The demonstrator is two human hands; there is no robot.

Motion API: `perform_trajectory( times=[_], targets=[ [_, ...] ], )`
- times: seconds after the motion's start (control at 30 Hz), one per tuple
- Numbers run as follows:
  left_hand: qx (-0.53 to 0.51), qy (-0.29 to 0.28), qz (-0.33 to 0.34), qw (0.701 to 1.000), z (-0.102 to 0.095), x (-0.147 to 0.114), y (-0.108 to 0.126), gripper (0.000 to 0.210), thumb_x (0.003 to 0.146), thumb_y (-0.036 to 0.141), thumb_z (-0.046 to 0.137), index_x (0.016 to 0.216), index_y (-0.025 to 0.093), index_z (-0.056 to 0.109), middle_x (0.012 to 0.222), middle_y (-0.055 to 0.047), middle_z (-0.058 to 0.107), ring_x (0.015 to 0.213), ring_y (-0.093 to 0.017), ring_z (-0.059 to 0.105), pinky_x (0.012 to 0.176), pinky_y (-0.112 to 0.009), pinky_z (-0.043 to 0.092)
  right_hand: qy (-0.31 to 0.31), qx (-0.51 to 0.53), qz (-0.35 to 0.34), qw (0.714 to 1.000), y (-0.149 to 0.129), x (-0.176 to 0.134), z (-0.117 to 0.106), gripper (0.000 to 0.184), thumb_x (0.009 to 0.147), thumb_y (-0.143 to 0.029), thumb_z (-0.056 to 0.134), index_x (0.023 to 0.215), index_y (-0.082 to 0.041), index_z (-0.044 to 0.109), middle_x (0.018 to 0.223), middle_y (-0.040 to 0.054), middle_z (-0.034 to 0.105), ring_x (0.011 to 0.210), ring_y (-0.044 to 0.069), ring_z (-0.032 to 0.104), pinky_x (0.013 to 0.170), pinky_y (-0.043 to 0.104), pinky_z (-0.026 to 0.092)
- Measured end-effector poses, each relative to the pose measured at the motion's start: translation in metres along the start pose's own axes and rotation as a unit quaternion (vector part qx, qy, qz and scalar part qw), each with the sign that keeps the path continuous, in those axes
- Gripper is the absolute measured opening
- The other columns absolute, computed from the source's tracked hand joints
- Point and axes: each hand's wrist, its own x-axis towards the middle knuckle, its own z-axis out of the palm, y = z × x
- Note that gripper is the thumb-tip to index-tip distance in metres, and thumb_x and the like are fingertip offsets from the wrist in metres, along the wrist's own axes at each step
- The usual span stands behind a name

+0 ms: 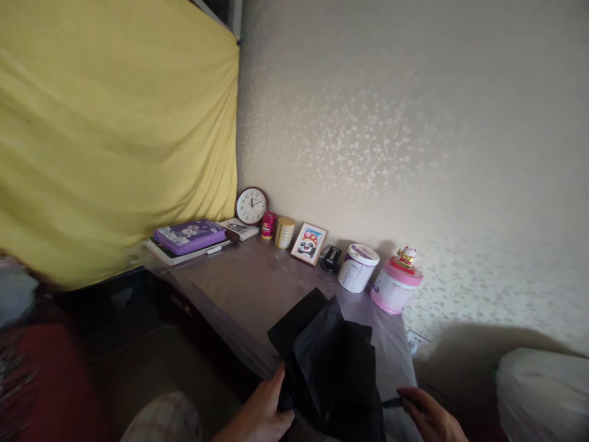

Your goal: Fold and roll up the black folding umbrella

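Note:
At the table's near right, a black umbrella [331, 362], as it appears, has its loose fabric panels folded over one another in pointed flaps. My left hand [262, 408] is closed around its lower left side, thumb up against the cloth. To the right, my right hand [430, 414] pinches a thin black strap [392, 403] that runs out from the fabric. The lower end of the umbrella is cut off by the frame's bottom edge.
Along the wall on the table [230, 276] stand a clock [252, 205], a pink can [268, 226], a ribbed jar [284, 233], a panda picture frame [309, 244], a black stapler-like object [331, 259], a white tub [358, 270] and a pink tub [396, 288]. A purple case [191, 237] lies left.

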Motion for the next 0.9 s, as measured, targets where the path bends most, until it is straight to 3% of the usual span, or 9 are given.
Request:
perform_trajectory(
  times=[0.1,0.17,0.27,0.37,0.47,0.67,0.8,0.9],
  targets=[
    [0.065,0.041,0.048,0.996,0.004,0.001,-0.004,0.065,0.068,0.021,0.056,0.131,0.019,0.042,0.108,-0.011,0.065,0.096,-0.026,0.062,0.084,-0.032,0.044,0.031,-0.029,-0.036,0.998,-0.021,0.014,0.001,0.035,0.07,-0.052,0.053,0.087,-0.025,0.069,0.089,0.0047,0.071,0.075,0.024,0.068,0.067,0.029,0.054],
    [0.103,0.044,0.06,0.992,0.007,0.002,-0.006,0.065,0.069,0.02,0.055,0.132,0.017,0.042,0.12,-0.013,0.06,0.108,-0.029,0.056,0.092,-0.035,0.04,0.062,-0.062,-0.085,0.993,-0.033,0.023,0.001,0.033,0.075,-0.05,0.051,0.09,-0.025,0.067,0.094,0.0046,0.069,0.082,0.024,0.066,0.074,0.031,0.052],
    [0.109,0.026,0.06,0.992,0.007,0.0,-0.006,0.069,0.07,0.019,0.054,0.136,0.021,0.036,0.123,-0.012,0.058,0.109,-0.028,0.057,0.091,-0.036,0.041,0.114,-0.096,-0.166,0.975,-0.05,0.036,0.0,0.029,0.081,-0.045,0.048,0.093,-0.025,0.064,0.098,0.0053,0.067,0.093,0.024,0.062,0.084,0.035,0.048],
    [0.033,-0.001,0.054,0.998,0.006,-0.003,-0.008,0.069,0.072,0.019,0.052,0.138,0.025,0.033,0.107,-0.007,0.067,0.094,-0.025,0.064,0.084,-0.034,0.045,0.121,-0.088,-0.231,0.961,-0.072,0.045,0.002,0.027,0.086,-0.04,0.044,0.094,-0.023,0.063,0.099,0.0068,0.065,0.094,0.022,0.061,0.087,0.035,0.047],
    [-0.002,0.002,0.068,0.998,0.009,-0.003,-0.012,0.068,0.072,0.019,0.051,0.138,0.024,0.033,0.103,-0.007,0.068,0.091,-0.025,0.064,0.082,-0.033,0.045,0.077,-0.086,-0.289,0.95,-0.103,0.051,0.008,0.024,0.089,-0.033,0.042,0.099,-0.023,0.062,0.106,0.0063,0.063,0.099,0.021,0.059,0.089,0.034,0.046],
    [0.114,0.011,0.069,0.991,0.019,-0.004,-0.012,0.078,0.071,0.016,0.05,0.143,0.021,0.02,0.115,-0.012,0.062,0.106,-0.026,0.058,0.09,-0.035,0.041,-0.05,-0.136,-0.336,0.931,-0.158,0.051,0.025,0.036,0.09,-0.017,0.036,0.12,-0.026,0.052,0.116,0.0061,0.056,0.096,0.018,0.06,0.083,0.032,0.05],
    [0.157,0.02,0.059,0.986,0.018,-0.007,-0.007,0.08,0.072,0.015,0.05,0.144,0.022,0.015,0.118,-0.012,0.06,0.106,-0.026,0.057,0.09,-0.034,0.041,-0.117,-0.214,-0.326,0.913,-0.169,0.05,0.03,0.042,0.087,-0.011,0.035,0.124,-0.024,0.048,0.107,0.0061,0.058,0.08,0.016,0.063,0.072,0.028,0.05],
    [0.177,0.024,0.054,0.982,0.015,-0.012,-0.002,0.079,0.073,0.015,0.048,0.144,0.023,0.014,0.117,-0.012,0.06,0.105,-0.026,0.058,0.089,-0.033,0.042,-0.124,-0.244,-0.33,0.903,-0.169,0.051,0.028,0.034,0.087,-0.011,0.037,0.112,-0.023,0.056,0.101,0.0045,0.06,0.079,0.016,0.063,0.07,0.026,0.049]
  ],
)
